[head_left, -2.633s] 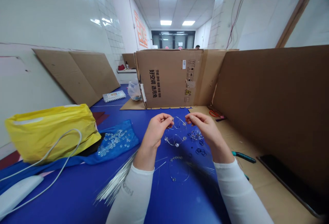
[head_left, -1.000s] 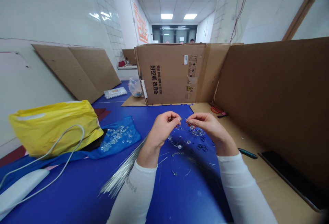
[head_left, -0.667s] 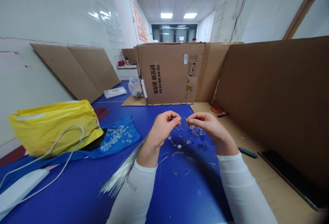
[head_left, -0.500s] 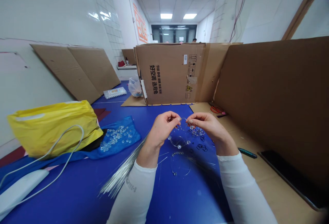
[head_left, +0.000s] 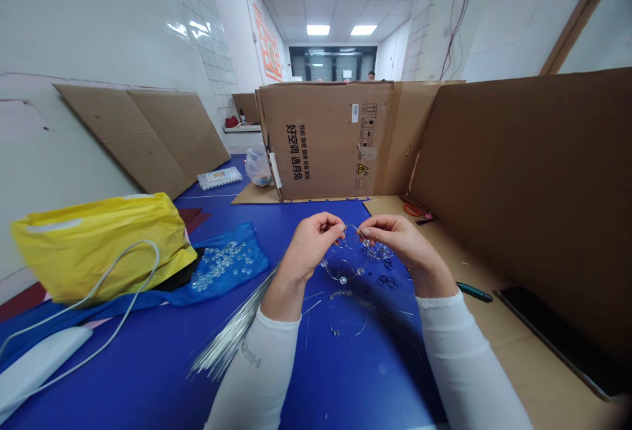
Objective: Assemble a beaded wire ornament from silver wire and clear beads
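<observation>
My left hand and my right hand are raised over the blue table, fingertips pinched a short way apart. Between them they grip a thin beaded wire loop, which hangs beneath my fingers with clear beads spaced along it. A small arc of wire shows in the gap between the two pinches; exactly how its ends meet is too fine to tell. Below lies another beaded wire loop on the table. Beyond my right fingers are a cluster of beaded wire and several black rings.
A bundle of straight wires lies by my left forearm. Clear beads rest on blue cloth beside a yellow bag. Pliers with green handles, red-handled scissors and a dark phone-like slab lie right. Cardboard walls the back.
Both hands keep their pinch on the beaded wire loop almost unmoved. The whole view has shifted very slightly.
</observation>
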The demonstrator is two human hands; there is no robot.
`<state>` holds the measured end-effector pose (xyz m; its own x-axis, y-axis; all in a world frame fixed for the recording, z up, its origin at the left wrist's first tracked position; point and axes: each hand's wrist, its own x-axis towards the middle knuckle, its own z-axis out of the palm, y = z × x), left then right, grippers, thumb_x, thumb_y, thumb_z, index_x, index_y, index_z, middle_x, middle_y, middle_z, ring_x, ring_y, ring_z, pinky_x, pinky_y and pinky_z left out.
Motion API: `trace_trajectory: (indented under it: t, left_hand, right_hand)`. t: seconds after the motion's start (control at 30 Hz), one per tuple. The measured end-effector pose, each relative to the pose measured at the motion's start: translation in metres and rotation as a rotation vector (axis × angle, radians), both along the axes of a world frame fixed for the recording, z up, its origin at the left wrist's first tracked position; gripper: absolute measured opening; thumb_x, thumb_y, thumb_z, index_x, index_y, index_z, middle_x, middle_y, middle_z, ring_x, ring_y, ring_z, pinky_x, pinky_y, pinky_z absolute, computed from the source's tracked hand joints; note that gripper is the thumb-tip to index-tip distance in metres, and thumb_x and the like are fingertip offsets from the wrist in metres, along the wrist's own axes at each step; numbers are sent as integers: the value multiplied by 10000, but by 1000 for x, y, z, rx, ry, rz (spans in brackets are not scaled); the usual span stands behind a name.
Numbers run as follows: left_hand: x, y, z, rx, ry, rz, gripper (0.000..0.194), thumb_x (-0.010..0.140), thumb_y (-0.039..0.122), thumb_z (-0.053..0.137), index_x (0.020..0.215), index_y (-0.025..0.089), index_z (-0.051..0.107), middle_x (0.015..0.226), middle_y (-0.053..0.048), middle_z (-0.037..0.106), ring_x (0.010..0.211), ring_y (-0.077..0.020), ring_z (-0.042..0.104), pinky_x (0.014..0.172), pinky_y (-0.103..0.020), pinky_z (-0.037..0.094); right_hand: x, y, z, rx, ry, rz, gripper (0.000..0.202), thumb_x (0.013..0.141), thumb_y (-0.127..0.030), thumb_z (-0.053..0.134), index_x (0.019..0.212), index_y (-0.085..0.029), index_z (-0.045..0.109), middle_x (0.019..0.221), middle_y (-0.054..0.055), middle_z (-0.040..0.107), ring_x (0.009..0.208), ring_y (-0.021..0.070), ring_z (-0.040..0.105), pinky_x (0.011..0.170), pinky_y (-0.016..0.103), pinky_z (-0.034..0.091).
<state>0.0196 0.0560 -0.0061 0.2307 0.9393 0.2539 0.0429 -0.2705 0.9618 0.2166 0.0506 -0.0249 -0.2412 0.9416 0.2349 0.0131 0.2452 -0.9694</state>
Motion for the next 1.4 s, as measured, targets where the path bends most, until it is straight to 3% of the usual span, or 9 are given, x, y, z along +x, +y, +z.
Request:
trace_trajectory:
  t: [0.73, 0.9, 1.07, 1.4]
  left_hand:
    - [1, 2, -2, -25, -54, 23, 57, 737, 201, 704, 718, 148, 693, 650, -21, 676, 616, -129, 582, 637, -263, 453]
    - [-2, 14, -5, -188, -338, 112, 90, 701, 195, 747, 713, 138, 679, 657, -22, 652, 645, -153, 608, 611, -285, 526]
    - [-11, 27, -7, -299, -648, 183, 80, 765, 110, 691, 695, 123, 654, 650, -27, 644, 656, -143, 611, 664, -319, 585]
    - [-7, 35, -11, -509, -866, 185, 279, 935, 61, 544, 671, 124, 610, 629, -31, 639, 635, -112, 640, 795, -326, 612]
  right_hand:
    - [0, 0, 1, -10, 2, -4, 255, 725, -414, 802, 759, -167, 746, 678, 7, 655, 627, 117, 528, 639, 285, 414]
    - [2, 2, -1, 6, 18, -50, 246, 730, -409, 794, 765, -168, 755, 690, 19, 666, 642, 124, 533, 647, 293, 406]
    - [7, 7, -3, 31, 97, -156, 265, 761, -438, 757, 802, -176, 756, 733, 39, 680, 644, 131, 534, 624, 297, 391]
    - [4, 3, -1, 41, -7, -114, 272, 761, -447, 734, 773, -176, 743, 706, 39, 671, 636, 139, 536, 621, 302, 398]
